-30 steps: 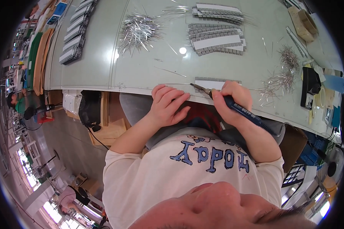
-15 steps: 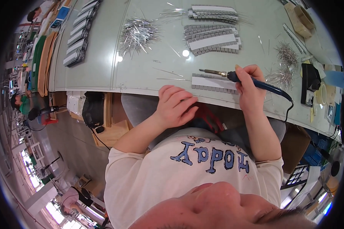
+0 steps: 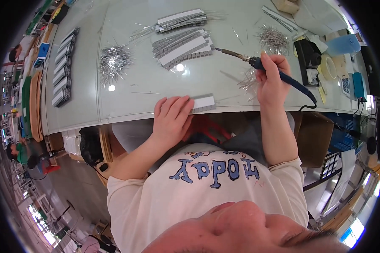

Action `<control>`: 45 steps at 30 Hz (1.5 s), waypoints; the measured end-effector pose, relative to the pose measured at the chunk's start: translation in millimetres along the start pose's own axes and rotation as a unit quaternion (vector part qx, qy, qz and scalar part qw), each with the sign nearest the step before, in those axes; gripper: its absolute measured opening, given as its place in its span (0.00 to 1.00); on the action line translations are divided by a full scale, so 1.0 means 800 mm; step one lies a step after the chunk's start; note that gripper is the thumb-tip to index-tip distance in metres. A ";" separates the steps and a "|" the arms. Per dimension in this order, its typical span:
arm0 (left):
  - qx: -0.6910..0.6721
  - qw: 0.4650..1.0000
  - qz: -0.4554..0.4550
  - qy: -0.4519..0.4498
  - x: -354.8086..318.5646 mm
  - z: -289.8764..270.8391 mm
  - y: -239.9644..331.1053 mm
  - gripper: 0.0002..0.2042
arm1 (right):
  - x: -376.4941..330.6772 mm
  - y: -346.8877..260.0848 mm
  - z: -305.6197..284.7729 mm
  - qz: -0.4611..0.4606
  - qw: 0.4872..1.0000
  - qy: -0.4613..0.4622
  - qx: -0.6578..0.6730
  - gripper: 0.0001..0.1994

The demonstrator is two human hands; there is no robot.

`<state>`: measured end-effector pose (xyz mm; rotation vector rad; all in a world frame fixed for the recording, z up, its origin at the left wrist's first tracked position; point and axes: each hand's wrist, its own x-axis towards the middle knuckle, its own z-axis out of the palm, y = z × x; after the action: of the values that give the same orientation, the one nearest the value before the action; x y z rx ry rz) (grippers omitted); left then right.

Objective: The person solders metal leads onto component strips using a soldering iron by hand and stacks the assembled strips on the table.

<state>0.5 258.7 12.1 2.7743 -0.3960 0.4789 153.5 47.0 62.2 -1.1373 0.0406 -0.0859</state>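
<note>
My right hand [image 3: 272,82] is closed around the dark blue handle of a soldering iron [image 3: 251,60]. The iron's metal tip points left and stops beside a stack of grey-and-white segmented strips [image 3: 181,49]. At the table's near edge lies a single strip [image 3: 204,102], white along its middle with grey blocks along its edge. My left hand [image 3: 172,116] lies over this strip's left part, fingers stretched out flat and hiding what is beneath; its thumb is mostly out of sight. Thin metal wires [image 3: 145,92] lie on the table just beyond these fingers.
Bundles of wire pieces lie left [image 3: 115,63] and right [image 3: 273,39]. Another strip stack [image 3: 180,20] is farther back, with a row of strips [image 3: 62,69] at far left. At right are a black stand [image 3: 307,57], a tape roll [image 3: 328,67] and the iron's cable [image 3: 310,98].
My left hand has come down from in front of the table edge onto the single strip. The iron has moved away from above that strip toward the stack's right end. The whole view has shifted.
</note>
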 end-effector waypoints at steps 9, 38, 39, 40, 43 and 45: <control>-0.022 0.999 0.043 0.005 0.076 -0.059 -0.052 0.13 | 0.015 -0.026 -0.023 -0.181 0.977 0.114 0.003 0.08; -0.010 1.000 0.015 0.002 0.156 -0.004 -0.115 0.22 | 0.028 -0.005 -0.010 -0.125 0.991 0.048 0.025 0.09; 0.008 0.999 0.029 0.027 0.155 -0.007 -0.114 0.22 | 0.027 -0.005 -0.007 -0.124 0.991 0.046 0.025 0.09; 0.026 0.997 0.044 0.051 0.154 -0.012 -0.113 0.21 | 0.027 -0.004 -0.005 -0.122 0.991 0.052 0.026 0.09; 0.005 0.995 0.081 0.061 0.141 -0.024 -0.092 0.21 | 0.025 -0.002 0.000 -0.114 0.991 0.060 0.026 0.09; -0.044 0.995 0.084 0.012 0.120 -0.023 -0.059 0.21 | 0.024 0.000 -0.001 -0.115 0.991 0.066 0.013 0.09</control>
<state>97.1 287.8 52.3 2.6602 -0.6325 0.5204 172.3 44.4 62.0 -1.1062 0.0259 -0.3673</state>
